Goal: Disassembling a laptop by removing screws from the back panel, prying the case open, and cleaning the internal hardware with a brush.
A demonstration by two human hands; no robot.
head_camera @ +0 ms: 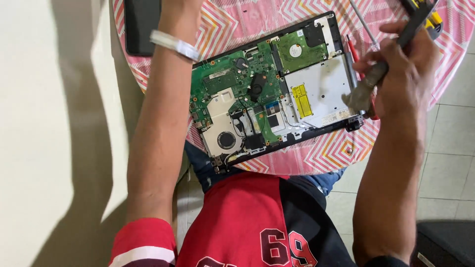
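Laptop (269,84) lies opened up in the middle of the round table (316,153), green board, fan and silver drive tray bare. Right hand (403,74) is clenched round a worn brush (368,84), bristles at the tray's right edge. Left hand is cut off above the wristband (174,44); grip unreadable.

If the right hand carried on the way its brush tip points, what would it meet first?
The right hand holds a brush with bristles aimed down-left at the opened laptop. Going on, it would probably first meet the silver optical drive, right at the bristles; whether they already touch is unclear.
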